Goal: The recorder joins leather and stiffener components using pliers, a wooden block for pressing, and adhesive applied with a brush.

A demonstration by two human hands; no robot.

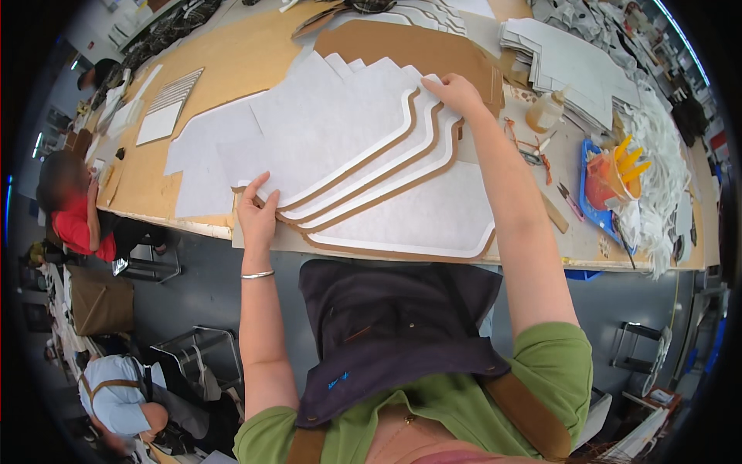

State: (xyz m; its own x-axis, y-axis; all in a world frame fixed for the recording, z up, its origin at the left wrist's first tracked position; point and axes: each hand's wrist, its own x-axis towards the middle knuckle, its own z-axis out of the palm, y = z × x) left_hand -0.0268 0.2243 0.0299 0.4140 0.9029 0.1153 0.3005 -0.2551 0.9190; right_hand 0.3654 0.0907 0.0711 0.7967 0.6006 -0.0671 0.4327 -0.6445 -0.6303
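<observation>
Large white panels with brown edges (402, 205) lie fanned over one another in steps, near the front of the table. My left hand (259, 216) grips the left corner of the stack's edge, thumb and fingers at the border. At the upper right, my right hand (456, 97) pinches the far corner of an upper panel; the undersides of its fingers are hidden. Plain white sheets (216, 155) spread out to the left of the panels. Behind them lies a big brown sheet (379, 39).
On the right are a stack of white pieces (576, 73), a glue bottle (546, 110), scissors (570, 201) and a blue tray (595, 205) with a red pot (610, 178). White scraps (661, 170) pile up beside it. People sit at left, one in red (77, 220), another in light blue (124, 394).
</observation>
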